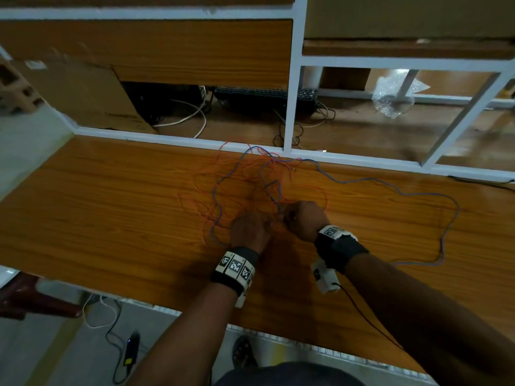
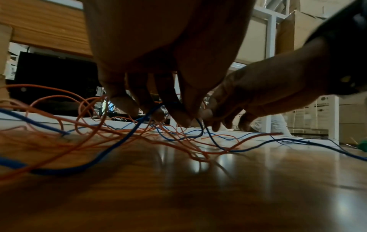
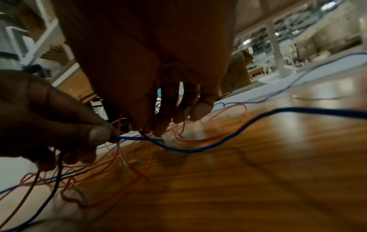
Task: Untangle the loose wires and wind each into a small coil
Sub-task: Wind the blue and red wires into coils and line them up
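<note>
Wires [image 1: 250,179], thin, limp orange and blue strands, lie tangled on the table [image 1: 111,207]; both the left hand [image 1: 249,229] and the right hand [image 1: 305,218] are pinched on strands. Probably light and springy, they are best taken near a free end.

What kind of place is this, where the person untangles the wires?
Probably an office storeroom or a workshop, though I cannot be sure. A wooden desk stands in a white metal frame; behind it lie a black keyboard with loose cables, and flat cardboard leans at the left.
</note>
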